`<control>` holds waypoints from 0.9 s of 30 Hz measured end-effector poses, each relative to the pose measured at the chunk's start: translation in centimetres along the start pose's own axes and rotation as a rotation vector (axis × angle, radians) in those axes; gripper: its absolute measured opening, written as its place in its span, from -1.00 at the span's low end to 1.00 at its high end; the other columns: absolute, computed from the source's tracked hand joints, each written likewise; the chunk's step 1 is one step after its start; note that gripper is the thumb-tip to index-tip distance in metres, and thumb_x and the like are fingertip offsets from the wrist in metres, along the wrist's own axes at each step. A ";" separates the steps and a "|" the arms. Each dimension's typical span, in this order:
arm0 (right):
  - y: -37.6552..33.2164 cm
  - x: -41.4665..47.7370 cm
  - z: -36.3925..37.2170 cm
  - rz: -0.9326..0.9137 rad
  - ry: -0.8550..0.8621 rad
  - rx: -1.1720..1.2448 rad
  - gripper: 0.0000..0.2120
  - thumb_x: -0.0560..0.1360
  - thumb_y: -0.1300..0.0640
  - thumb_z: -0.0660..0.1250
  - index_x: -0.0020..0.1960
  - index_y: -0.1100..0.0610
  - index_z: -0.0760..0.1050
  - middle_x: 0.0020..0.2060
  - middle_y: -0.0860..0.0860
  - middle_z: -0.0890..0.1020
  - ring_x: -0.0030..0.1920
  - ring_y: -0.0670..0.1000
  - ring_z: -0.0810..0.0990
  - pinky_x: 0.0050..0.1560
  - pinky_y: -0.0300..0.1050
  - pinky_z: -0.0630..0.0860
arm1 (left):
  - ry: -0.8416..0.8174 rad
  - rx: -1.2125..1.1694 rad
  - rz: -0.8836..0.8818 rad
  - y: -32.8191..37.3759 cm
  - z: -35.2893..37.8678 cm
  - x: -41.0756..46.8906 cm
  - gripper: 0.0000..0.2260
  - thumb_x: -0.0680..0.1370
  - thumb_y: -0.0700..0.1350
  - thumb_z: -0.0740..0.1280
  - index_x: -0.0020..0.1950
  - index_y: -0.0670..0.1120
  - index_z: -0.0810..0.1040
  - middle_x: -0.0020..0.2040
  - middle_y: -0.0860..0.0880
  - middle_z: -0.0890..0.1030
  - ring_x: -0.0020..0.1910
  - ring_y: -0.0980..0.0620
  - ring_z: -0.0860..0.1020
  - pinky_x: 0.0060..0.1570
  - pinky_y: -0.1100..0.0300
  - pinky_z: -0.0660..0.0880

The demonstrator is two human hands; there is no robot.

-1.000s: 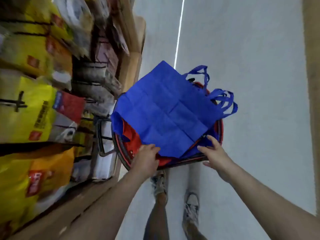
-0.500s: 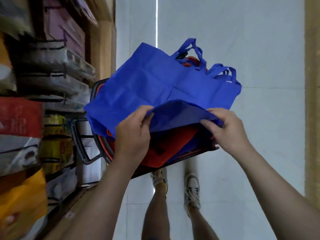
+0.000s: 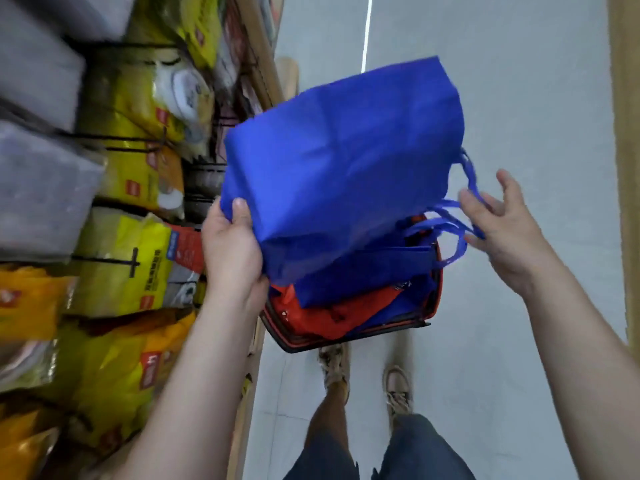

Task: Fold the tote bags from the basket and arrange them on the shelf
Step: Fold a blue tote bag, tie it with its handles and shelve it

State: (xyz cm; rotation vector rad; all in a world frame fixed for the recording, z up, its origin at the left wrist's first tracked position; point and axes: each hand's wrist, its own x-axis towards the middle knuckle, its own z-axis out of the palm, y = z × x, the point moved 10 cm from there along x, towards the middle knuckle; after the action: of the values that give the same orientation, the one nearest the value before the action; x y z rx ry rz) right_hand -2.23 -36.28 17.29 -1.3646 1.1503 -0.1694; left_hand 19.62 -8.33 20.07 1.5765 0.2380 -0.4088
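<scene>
A blue tote bag (image 3: 343,161) is lifted above the basket (image 3: 346,337), folded over on itself. My left hand (image 3: 232,247) grips its lower left corner, thumb on top of the fabric. My right hand (image 3: 498,223) is spread at the bag's blue handles (image 3: 450,223), fingers straight and touching the loops. Under the lifted bag, the dark basket with a red rim holds more blue bags (image 3: 363,275) and a red one (image 3: 332,313).
A shelf on the left (image 3: 249,368) is packed with yellow sacks (image 3: 138,261) and grey packs (image 3: 41,188). The basket stands on a pale tiled floor (image 3: 519,98). My feet (image 3: 367,379) are just behind the basket.
The blue bag has been raised and folded over. My right hand let go of its edge and moved right to the handles. My left hand still holds the corner.
</scene>
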 end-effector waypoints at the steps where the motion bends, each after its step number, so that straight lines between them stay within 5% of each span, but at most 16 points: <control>1: -1.4 -0.4 1.6 -0.070 -0.105 -0.079 -0.29 0.52 -0.01 0.41 0.54 -0.10 0.11 0.26 -0.19 0.51 0.10 -0.28 0.58 0.21 -0.09 0.53 | 0.009 -0.040 -0.024 0.6 -0.3 -1.0 -0.80 0.68 -0.17 0.14 0.11 -0.04 0.56 0.11 -0.05 0.67 0.15 -0.12 0.61 0.20 -0.18 0.49; 3: -4.1 -1.3 3.4 -0.209 -0.155 -0.247 -0.34 0.45 0.03 0.49 0.45 -0.13 0.27 0.26 -0.18 0.51 0.18 -0.25 0.52 0.18 -0.17 0.46 | 0.060 -0.087 -0.039 1.7 -1.4 -2.9 -0.81 0.68 -0.18 0.15 0.11 -0.03 0.55 0.13 -0.08 0.66 0.09 -0.09 0.62 0.17 -0.17 0.50; 6: -7.8 -2.6 3.5 -0.316 -0.026 -0.179 -0.69 0.42 -0.01 0.41 0.12 0.06 0.53 -0.15 -0.01 0.54 -0.16 -0.04 0.49 -0.04 -0.10 0.45 | 0.181 -0.105 0.004 3.4 -3.8 -5.7 -0.81 0.66 -0.26 0.15 0.09 -0.03 0.50 0.07 -0.05 0.66 0.02 -0.03 0.62 0.11 -0.06 0.55; 7: -8.8 -3.1 3.5 -0.356 -0.003 -0.232 -0.66 0.40 -0.07 0.37 0.08 0.10 0.53 -0.14 0.03 0.54 -0.12 0.02 0.49 0.00 -0.04 0.46 | 0.203 -0.106 0.020 3.8 -4.5 -6.9 -0.79 0.65 -0.30 0.14 0.08 -0.02 0.48 0.05 -0.03 0.65 0.01 -0.01 0.62 0.12 -0.05 0.55; 8: -9.5 -3.7 3.9 -0.373 -0.004 -0.413 -0.54 0.40 -0.14 0.36 0.18 0.12 0.49 0.04 0.09 0.54 0.08 0.09 0.48 0.17 0.02 0.44 | 0.214 -0.097 0.039 4.2 -5.1 -8.3 -0.75 0.63 -0.33 0.13 0.07 -0.01 0.47 0.05 -0.02 0.65 0.02 -0.01 0.63 0.15 -0.07 0.54; 10: -10.4 -5.2 4.8 -0.394 -0.065 -0.828 -0.11 0.40 -0.22 0.42 0.54 0.11 0.09 0.50 0.16 0.16 0.50 0.17 0.10 0.44 0.15 0.17 | 0.220 -0.016 0.121 5.4 -6.1 -11.6 -0.67 0.60 -0.38 0.12 0.08 0.03 0.48 0.08 -0.02 0.64 0.07 -0.01 0.62 0.18 -0.05 0.52; 11: -11.3 -6.7 5.2 -0.435 -0.105 -0.934 0.05 0.38 -0.22 0.45 0.59 0.06 -0.14 0.57 0.12 -0.06 0.55 0.16 -0.09 0.45 0.23 0.09 | 0.206 0.075 0.197 6.3 -6.4 -13.4 -0.64 0.59 -0.40 0.12 0.09 0.05 0.48 0.08 0.01 0.64 0.07 0.04 0.61 0.19 0.02 0.52; 13: -13.5 -10.9 7.6 -0.660 -0.279 -0.997 0.16 0.34 -0.18 0.51 0.57 -0.10 -0.30 0.59 0.03 -0.17 0.57 0.14 -0.18 0.45 0.30 0.07 | 0.134 0.308 0.345 7.9 -6.1 -17.0 -0.60 0.56 -0.41 0.15 0.08 0.10 0.49 0.01 0.17 0.60 0.02 0.25 0.56 0.13 0.27 0.46; 16: -13.1 -18.7 14.3 -0.985 -0.710 -1.003 0.09 0.27 -0.12 0.58 0.57 -0.17 -0.05 0.51 0.08 0.24 0.49 0.12 0.19 0.43 0.19 0.27 | 0.020 0.504 0.405 8.2 -5.7 -21.6 -0.61 0.55 -0.39 0.18 0.08 0.10 0.53 -0.02 0.24 0.59 0.01 0.31 0.53 0.06 0.41 0.39; 18: -11.0 -21.9 17.7 -1.003 -0.878 -1.011 -0.27 0.31 -0.07 0.57 0.41 -0.07 0.35 0.18 0.09 0.58 0.21 0.12 0.50 0.16 0.08 0.47 | 0.098 0.534 0.400 8.2 -7.8 -24.6 -0.65 0.57 -0.37 0.20 0.10 0.06 0.55 -0.01 0.24 0.59 0.02 0.32 0.53 0.05 0.41 0.42; 19: -10.3 -23.3 18.9 -1.004 -0.925 -0.984 -0.49 0.34 -0.07 0.53 0.23 0.05 0.50 0.01 0.11 0.64 0.06 0.12 0.57 0.03 0.08 0.50 | 0.180 0.509 0.375 7.9 -9.9 -26.1 -0.69 0.57 -0.35 0.23 0.11 0.05 0.55 -0.02 0.25 0.60 -0.01 0.35 0.54 0.02 0.40 0.44; 21: -9.1 -25.6 20.9 -0.920 -1.027 -0.856 -0.60 0.38 -0.11 0.43 -0.01 0.23 0.58 -0.17 0.20 0.66 -0.11 0.12 0.62 -0.07 0.16 0.53 | 0.308 0.364 0.240 5.7 -15.0 -29.9 -0.73 0.55 -0.31 0.36 0.12 0.04 0.56 -0.05 0.24 0.64 -0.04 0.32 0.60 -0.06 0.37 0.49; 27: -4.7 -36.7 25.6 -0.912 -1.239 -0.821 -0.78 0.53 0.04 0.37 -0.10 0.21 0.60 -0.24 0.17 0.63 -0.23 0.03 0.52 -0.10 0.16 0.54 | 0.513 0.570 -0.377 -8.7 -28.7 -47.0 -0.76 0.40 -0.21 0.52 -0.28 0.09 0.54 -0.42 0.26 0.60 -0.37 0.26 0.57 -0.40 0.38 0.40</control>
State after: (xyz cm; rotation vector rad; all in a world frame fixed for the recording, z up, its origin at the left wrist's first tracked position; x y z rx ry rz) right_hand 0.51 4.77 35.55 -2.1165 -0.5702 0.5156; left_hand -23.44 25.27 31.19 2.1939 0.8845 -0.3723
